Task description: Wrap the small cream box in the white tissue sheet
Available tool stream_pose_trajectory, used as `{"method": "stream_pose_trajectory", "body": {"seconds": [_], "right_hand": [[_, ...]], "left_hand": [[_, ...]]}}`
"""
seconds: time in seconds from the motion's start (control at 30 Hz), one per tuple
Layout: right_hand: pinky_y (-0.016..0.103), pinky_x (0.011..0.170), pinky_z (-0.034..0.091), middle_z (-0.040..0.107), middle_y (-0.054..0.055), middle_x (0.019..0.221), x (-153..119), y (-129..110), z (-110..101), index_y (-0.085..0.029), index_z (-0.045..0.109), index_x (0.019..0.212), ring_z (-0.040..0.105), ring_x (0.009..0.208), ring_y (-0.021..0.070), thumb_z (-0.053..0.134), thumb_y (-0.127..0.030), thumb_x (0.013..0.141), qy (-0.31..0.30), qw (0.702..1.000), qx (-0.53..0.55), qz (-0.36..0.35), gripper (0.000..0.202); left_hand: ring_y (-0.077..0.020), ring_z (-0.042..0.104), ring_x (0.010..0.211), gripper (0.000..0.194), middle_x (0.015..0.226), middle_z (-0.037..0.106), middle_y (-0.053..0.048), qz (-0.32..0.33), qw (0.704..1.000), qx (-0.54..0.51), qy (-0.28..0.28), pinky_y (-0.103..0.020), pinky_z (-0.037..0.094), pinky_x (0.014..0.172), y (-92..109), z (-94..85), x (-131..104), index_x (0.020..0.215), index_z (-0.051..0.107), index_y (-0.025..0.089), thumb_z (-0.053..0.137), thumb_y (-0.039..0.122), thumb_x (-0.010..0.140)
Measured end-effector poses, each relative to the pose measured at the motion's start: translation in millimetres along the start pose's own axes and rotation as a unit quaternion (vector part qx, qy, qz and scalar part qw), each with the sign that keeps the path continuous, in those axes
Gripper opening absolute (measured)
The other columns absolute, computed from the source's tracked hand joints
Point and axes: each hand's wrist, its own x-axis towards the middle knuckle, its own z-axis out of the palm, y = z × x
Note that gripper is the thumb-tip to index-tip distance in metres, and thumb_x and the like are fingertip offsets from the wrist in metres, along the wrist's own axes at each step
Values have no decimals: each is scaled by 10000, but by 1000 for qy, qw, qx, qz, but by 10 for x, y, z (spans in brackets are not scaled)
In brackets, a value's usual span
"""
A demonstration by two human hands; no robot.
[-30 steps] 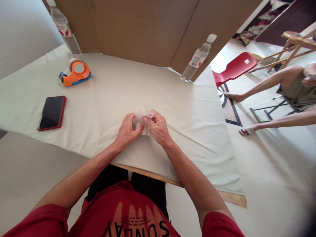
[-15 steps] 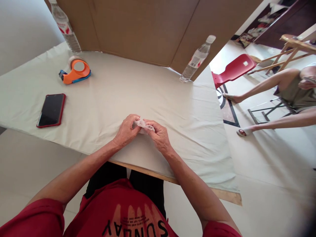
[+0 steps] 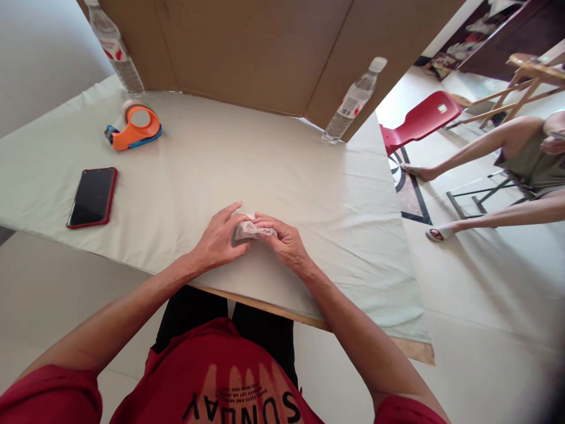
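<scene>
A small crumpled piece of whitish translucent plastic (image 3: 249, 231) is between my two hands, over the front part of the cloth-covered table (image 3: 212, 159). My right hand (image 3: 285, 240) pinches its right side between thumb and fingers. On the other side, my left hand (image 3: 219, 237) is spread, thumb and fingers apart, with its fingertips beside the plastic's left edge. Part of the plastic is hidden behind my right fingers.
A phone (image 3: 92, 197) and an orange tape dispenser (image 3: 141, 126) lie at the left. Water bottles stand back left (image 3: 117, 53) and back right (image 3: 353, 103) against a cardboard panel (image 3: 251, 53). A seated person's legs (image 3: 481, 147) and a red chair (image 3: 421, 122) are at the right.
My left hand has loosened from the plastic, spread its fingers and moved slightly left. The plastic shows more between the hands, still in my right hand.
</scene>
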Motion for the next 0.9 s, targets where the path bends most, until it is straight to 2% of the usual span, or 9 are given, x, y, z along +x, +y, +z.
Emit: {"method": "stream_pose_trajectory", "body": {"seconds": [0.17,0.3,0.33,0.4,0.5,0.57,0.67,0.8,0.9], "right_hand": [[453,1176,400,770,19,1163,-14,23,-3,-300,783,979,607,1311,235,695,-485,894,1,1000,2,3,222],[425,1128,430,766,41,1163,-12,25,33,-288,789,982,633,1259,240,680,-520,892,31,999,-3,16,271],[413,1104,443,765,43,1156,0,15,37,-284,790,981,646,1224,241,682,-525,887,37,999,-5,25,280],[380,1031,473,767,36,1090,36,-18,34,-272,786,970,673,1107,230,683,-520,880,40,998,-4,46,283],[313,872,484,718,0,874,101,-79,19,-243,760,890,639,873,182,670,-472,886,40,998,0,58,246],[283,781,458,639,-17,762,134,-115,13,-223,720,804,569,767,154,663,-441,884,44,997,-5,56,240],[270,716,423,565,-23,707,157,-147,19,-212,670,744,499,715,141,657,-429,874,51,997,-10,58,254],[274,717,418,584,-14,740,161,-156,41,-212,685,782,504,732,146,647,-413,868,55,996,-2,65,221],[272,697,407,561,-18,715,156,-156,52,-212,679,781,484,706,140,637,-379,873,57,996,2,64,194]], "left_hand": [[-327,460,1420,448,1435,532,-179,13,999,-9,35,-508,430,1132,25,89,45,1192,573,202,701,265,768],[-309,534,1299,494,1318,561,-171,15,988,-8,152,-506,449,1100,128,96,-66,1232,505,186,671,263,773],[-299,561,1236,465,1257,579,-153,14,984,1,180,-499,466,1073,156,95,-113,1210,510,195,665,261,776],[-282,599,1109,361,1134,609,-116,25,979,31,200,-475,498,996,202,96,-202,1127,551,217,658,252,784],[-250,624,965,226,1000,637,-77,73,977,78,186,-430,502,899,230,105,-266,1027,615,235,645,201,806],[-239,626,926,182,964,643,-69,75,978,89,171,-412,496,867,234,108,-247,1000,646,236,648,213,819],[-225,605,868,124,926,627,-66,19,985,78,152,-399,493,833,253,103,-154,927,674,222,664,298,829],[-212,580,837,176,872,591,-57,-46,987,56,142,-384,496,814,328,121,-14,806,669,203,686,376,833],[-218,586,858,204,871,581,-61,-93,984,35,150,-376,501,795,383,174,50,715,637,194,714,356,811]]}}
